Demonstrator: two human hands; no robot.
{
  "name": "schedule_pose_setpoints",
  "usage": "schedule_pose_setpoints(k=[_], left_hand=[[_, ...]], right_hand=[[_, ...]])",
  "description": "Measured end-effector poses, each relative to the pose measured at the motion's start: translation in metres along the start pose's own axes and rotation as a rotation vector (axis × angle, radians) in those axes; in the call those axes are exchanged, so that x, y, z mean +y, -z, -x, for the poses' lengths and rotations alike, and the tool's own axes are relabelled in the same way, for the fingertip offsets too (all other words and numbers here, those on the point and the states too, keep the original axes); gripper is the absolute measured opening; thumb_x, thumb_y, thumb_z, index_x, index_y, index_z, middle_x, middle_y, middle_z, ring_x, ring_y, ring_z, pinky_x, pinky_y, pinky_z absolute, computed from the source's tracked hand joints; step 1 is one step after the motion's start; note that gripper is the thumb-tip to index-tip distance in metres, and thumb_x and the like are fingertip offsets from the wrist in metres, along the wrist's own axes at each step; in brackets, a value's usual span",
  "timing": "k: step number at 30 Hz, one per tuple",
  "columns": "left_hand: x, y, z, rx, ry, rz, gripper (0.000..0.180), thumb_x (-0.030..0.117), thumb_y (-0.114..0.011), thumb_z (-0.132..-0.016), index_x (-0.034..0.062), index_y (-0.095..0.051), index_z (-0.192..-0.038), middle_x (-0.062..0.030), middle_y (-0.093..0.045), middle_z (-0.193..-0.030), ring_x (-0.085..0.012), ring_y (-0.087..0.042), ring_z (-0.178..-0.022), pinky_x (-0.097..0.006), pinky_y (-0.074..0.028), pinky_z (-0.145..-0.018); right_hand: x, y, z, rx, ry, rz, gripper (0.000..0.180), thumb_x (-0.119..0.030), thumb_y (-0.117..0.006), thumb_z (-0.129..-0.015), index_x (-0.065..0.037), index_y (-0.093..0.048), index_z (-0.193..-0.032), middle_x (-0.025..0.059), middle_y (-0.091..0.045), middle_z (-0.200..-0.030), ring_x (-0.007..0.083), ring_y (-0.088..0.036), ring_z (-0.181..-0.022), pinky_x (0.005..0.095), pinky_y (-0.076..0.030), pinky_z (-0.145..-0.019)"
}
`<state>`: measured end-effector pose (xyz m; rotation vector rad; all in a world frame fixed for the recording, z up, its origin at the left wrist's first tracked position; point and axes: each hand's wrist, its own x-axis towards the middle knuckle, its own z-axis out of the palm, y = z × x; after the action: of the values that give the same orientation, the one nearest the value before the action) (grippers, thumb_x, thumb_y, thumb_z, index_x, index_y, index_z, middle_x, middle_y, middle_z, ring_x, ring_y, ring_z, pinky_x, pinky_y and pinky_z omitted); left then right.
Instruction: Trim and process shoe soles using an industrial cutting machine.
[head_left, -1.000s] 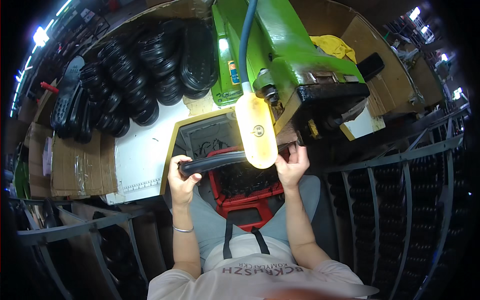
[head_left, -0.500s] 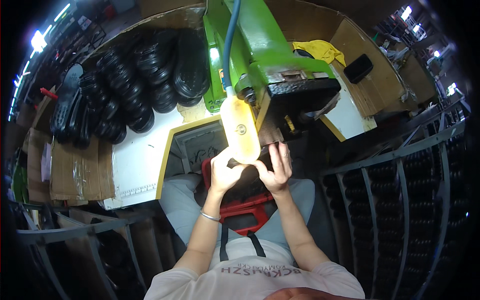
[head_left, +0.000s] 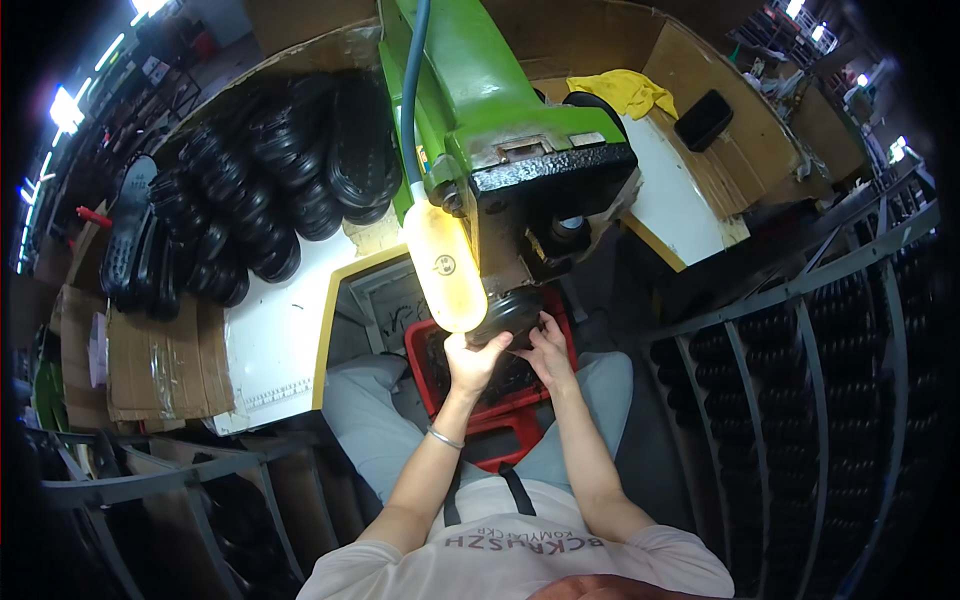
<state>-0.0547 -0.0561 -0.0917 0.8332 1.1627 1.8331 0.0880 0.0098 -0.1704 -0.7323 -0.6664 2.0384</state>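
Under the green machine's head (head_left: 520,150), a black rubber sole (head_left: 508,315) is gripped by both hands (head_left: 472,362) (head_left: 545,345), steadied against the tool.

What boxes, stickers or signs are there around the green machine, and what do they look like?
Flattened cardboard: brown sheets with tape, lying at the white table's left end.
Small round label: dark mark on the yellowish lamp cover hanging below the green machine.
Red crate: plastic bin on the person's lap, below the left hand and right hand.

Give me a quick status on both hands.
Left hand and right hand grip black rubber shoe sole under green machine head. Yellowish lamp partly blocks view.
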Motion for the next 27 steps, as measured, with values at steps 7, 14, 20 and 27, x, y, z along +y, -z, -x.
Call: schedule_pose_setpoints(k=[7,14,20,27], left_hand=[[0.035,-0.025,-0.018,0.016,-0.227,-0.381,0.029,0.011,-0.082,-0.074,-0.0011,-0.065,-0.095,-0.0049,-0.067,-0.084,-0.0103,-0.06,-0.076,-0.024,-0.049,-0.07],[0.042,-0.01,-0.01,0.033,-0.199,-0.349,0.026,-0.002,-0.076,-0.076,-0.0041,-0.062,-0.097,-0.0067,-0.067,-0.087,-0.0122,-0.062,-0.079,-0.025,-0.05,-0.073],[0.03,-0.016,-0.004,0.061,-0.148,-0.081,0.032,-0.009,-0.072,-0.077,-0.0057,-0.06,-0.106,-0.0089,-0.065,-0.099,-0.0148,-0.062,-0.09,-0.027,-0.05,-0.083],[0.002,-0.006,0.0,0.028,-0.075,-0.111,0.035,-0.001,-0.074,-0.079,-0.0053,-0.059,-0.11,-0.0075,-0.064,-0.102,-0.0142,-0.06,-0.094,-0.027,-0.048,-0.086]], right_hand=[[0.041,0.0,-0.005,-0.074,-0.044,-0.273,0.049,-0.027,-0.064,-0.091,-0.01,-0.042,-0.131,0.0116,-0.05,-0.13,0.0284,-0.052,-0.12,0.0527,-0.053,-0.089],[0.049,-0.022,0.015,0.08,0.043,-0.126,0.045,-0.018,-0.061,-0.093,-0.01,-0.04,-0.132,0.0107,-0.051,-0.126,0.0252,-0.054,-0.114,0.0492,-0.054,-0.085],[-0.017,-0.01,0.026,0.417,0.225,0.158,0.052,-0.005,-0.073,-0.082,-0.01,-0.047,-0.127,0.0089,-0.056,-0.115,0.0215,-0.058,-0.102,0.0397,-0.056,-0.078],[-0.082,-0.002,0.025,0.386,0.548,0.524,0.052,0.003,-0.068,-0.082,-0.006,-0.048,-0.129,0.0102,-0.053,-0.122,0.019,-0.055,-0.108,0.0324,-0.051,-0.087]])
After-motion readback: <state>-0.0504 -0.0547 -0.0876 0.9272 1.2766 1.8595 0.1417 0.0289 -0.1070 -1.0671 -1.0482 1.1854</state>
